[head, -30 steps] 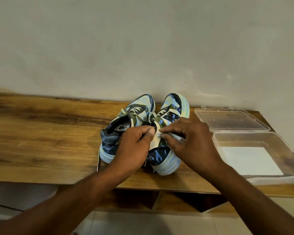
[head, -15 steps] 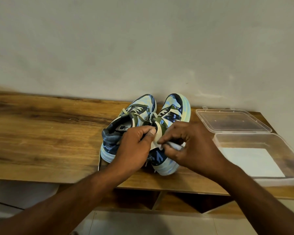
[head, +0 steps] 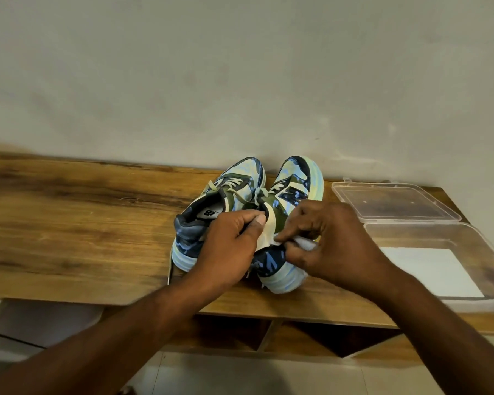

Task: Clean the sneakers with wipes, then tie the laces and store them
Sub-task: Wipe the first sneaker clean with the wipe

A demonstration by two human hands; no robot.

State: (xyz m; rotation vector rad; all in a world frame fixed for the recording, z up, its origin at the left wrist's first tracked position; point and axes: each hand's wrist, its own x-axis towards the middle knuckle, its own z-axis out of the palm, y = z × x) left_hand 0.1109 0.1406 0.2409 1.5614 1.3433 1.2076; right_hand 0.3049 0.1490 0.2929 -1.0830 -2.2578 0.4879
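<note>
Two sneakers stand side by side on a wooden shelf [head: 69, 223], toes toward the wall [head: 240, 67]. The left sneaker [head: 217, 206] shows a dark "NB" logo printed on its light insole. The right sneaker [head: 291, 195] carries a large dark "N" on its side panel. No other writing is legible.

The left hand [head: 228, 246] grips the collar of the right sneaker, thumb pressed against a cream panel at the ankle. The right hand [head: 325, 240] pinches a white wipe [head: 305, 243] between thumb and curled fingers and holds it against the rear quarter of the same sneaker. The wipe lies just beside the left thumb, above the heel.

The laces [head: 234, 185] of the left sneaker lie loose across its tongue.

A clear plastic box [head: 428, 235] sits on the shelf to the right of the sneakers, near the right forearm. Its hinged lid [head: 394, 203] lies open toward the wall. A white sheet [head: 431, 272] lies flat on the box floor.
</note>
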